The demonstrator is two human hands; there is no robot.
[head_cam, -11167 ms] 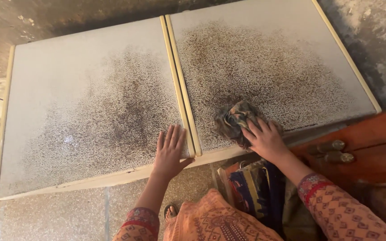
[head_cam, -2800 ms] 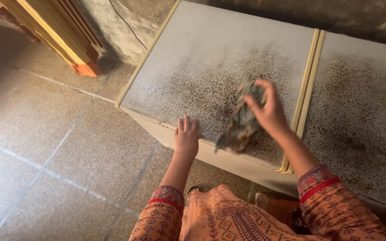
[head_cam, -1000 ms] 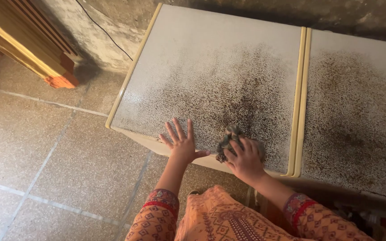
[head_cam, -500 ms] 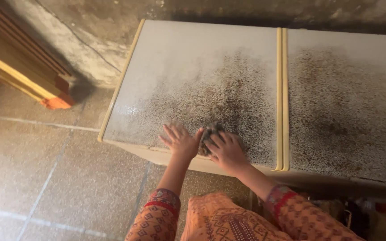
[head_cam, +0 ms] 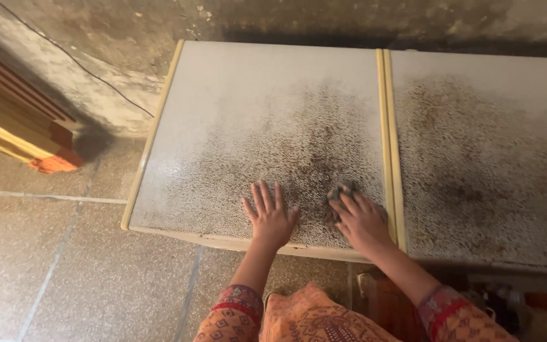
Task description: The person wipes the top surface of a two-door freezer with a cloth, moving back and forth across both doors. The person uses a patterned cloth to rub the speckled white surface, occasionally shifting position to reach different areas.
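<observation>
Right hand (head_cam: 363, 221) grip: palm down, fingers closed over a grey rag (head_cam: 340, 195), pressing it flat on the left lid (head_cam: 235, 114) of a white chest freezer. Rag sits near the front edge of that lid, just left of the cream-yellow divider strip (head_cam: 384, 126); only its far edge shows beyond the fingertips. Left hand (head_cam: 271, 215) grip: holding nothing, fingers spread, palm flat on the same lid, just beside the right hand and apart from the rag.

Surface: both lids carry dark brown speckled grime, densest toward the middle and front. Right lid (head_cam: 489, 139) equally stained, untouched by either hand. Cream-yellow trim runs along the left rim.

Surroundings: speckled tile floor (head_cam: 52, 266) to the left and below. Stack of wooden boards (head_cam: 14, 126) with an orange end leans at upper left. Stained concrete wall (head_cam: 128, 38) behind, with a thin dark wire across it. Orange patterned sleeves (head_cam: 235, 313) at bottom.
</observation>
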